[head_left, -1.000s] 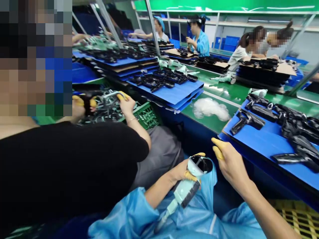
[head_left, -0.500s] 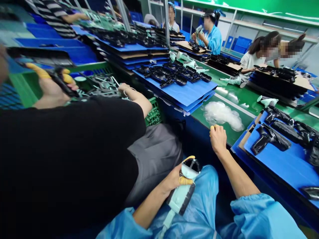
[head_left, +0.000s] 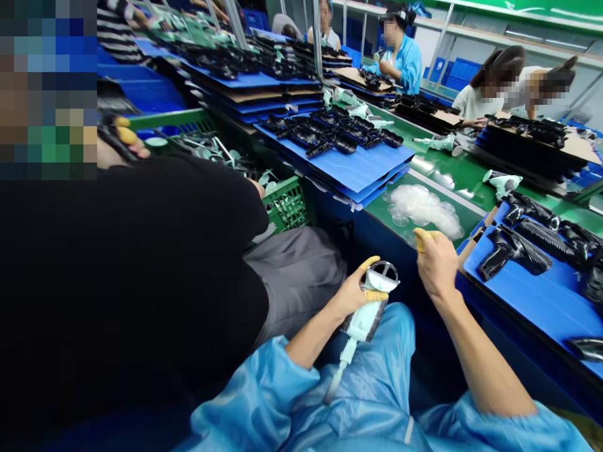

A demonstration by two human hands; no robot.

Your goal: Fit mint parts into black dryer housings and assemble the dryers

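Note:
My left hand (head_left: 360,290) is closed around a mint-green and dark plastic housing (head_left: 365,320), above my lap. The housing has a round, open, ring-like end at the top, crossed by a thin bar. A narrow mint-green stem runs down from its lower end. Yellow covers sit on some of my fingertips. My right hand (head_left: 438,260) is pinched at the near edge of the bench, just in front of a pile of clear round plastic films (head_left: 424,210). A faint see-through edge shows beside its fingertips, too indistinct to make out.
Black pistol-shaped shells (head_left: 513,251) lie on a blue sheet (head_left: 527,304) at right. More shells cover stacked blue sheets (head_left: 362,166) ahead. A black-clad co-worker (head_left: 132,282) sits close at left beside a green crate (head_left: 287,204). Other people work across the green bench (head_left: 452,182).
My left hand has lifted the housing up and to the right. My right hand has shifted right, with its fingers still together. The co-worker's right arm has moved lower beside the crate.

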